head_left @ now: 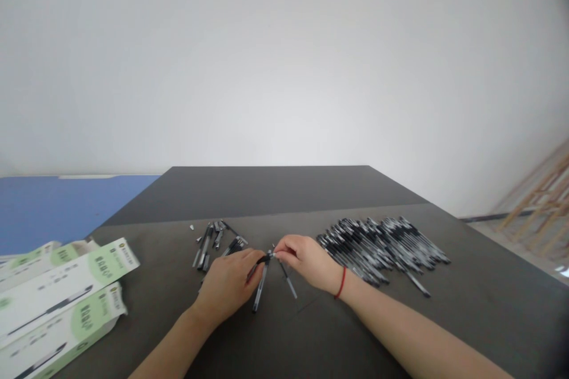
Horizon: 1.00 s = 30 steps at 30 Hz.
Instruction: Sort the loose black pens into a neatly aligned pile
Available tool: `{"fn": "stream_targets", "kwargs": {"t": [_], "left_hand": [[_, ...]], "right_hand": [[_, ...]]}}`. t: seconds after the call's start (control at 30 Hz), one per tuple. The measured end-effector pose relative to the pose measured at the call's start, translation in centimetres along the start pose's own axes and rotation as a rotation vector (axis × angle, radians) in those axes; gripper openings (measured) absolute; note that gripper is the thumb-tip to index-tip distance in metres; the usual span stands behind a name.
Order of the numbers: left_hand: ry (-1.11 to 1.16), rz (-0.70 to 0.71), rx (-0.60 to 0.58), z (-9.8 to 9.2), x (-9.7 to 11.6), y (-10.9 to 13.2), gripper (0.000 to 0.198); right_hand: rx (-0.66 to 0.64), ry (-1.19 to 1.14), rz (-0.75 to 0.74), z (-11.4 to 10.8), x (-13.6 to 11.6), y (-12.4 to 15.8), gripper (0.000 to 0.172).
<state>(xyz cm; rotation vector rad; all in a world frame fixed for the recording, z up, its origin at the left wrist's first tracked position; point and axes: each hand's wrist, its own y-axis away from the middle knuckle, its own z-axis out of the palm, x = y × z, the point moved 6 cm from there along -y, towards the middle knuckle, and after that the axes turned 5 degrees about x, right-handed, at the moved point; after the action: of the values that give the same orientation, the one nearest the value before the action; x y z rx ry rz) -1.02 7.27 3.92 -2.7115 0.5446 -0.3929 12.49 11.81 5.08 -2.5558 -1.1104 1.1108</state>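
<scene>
Near the table's middle, my left hand [232, 284] has its fingers closed around a dark pen part [265, 259]. My right hand [309, 260], with a red band at the wrist, pinches the light tip end of that same part, so the two hands nearly meet. Just below them a pen barrel [261, 290] lies on the table, and a thin refill [288, 281] slants down beside it. Left of my left hand lie loose caps and pen pieces [205, 246], partly hidden by the hand.
A large pile of black and clear pens [368, 249] covers the right side of the dark table [271, 189]. White and green pen boxes [66, 296] are stacked at the left edge. A wooden rack [542, 195] stands beyond the table at the right.
</scene>
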Motion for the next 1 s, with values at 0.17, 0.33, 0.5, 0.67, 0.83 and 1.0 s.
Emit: {"fn": "stream_targets", "kwargs": {"t": [0.17,0.33,0.5,0.67,0.83,1.0], "left_hand": [[-0.03,0.013,0.003,0.11,0.08,-0.13,0.022],[-0.031,0.033,0.007,0.01,0.21,-0.09,0.022],[-0.041,0.025,0.006,-0.08,0.31,-0.13,0.022],[-0.043,0.032,0.015,-0.28,0.39,-0.14,0.022],[-0.033,0.042,0.01,-0.31,0.41,-0.18,0.022],[-0.051,0.044,0.001,-0.03,0.34,-0.09,0.022]], "right_hand": [[-0.048,-0.006,-0.008,-0.01,0.14,-0.01,0.01],[-0.082,0.011,-0.025,0.02,0.13,0.05,0.02],[-0.058,-0.029,0.001,0.1,0.25,0.16,0.006],[-0.048,0.001,0.036,0.26,0.39,0.23,0.017],[-0.029,-0.009,0.039,0.26,0.3,0.35,0.009],[-0.049,0.011,0.042,0.48,0.46,0.4,0.017]]}}
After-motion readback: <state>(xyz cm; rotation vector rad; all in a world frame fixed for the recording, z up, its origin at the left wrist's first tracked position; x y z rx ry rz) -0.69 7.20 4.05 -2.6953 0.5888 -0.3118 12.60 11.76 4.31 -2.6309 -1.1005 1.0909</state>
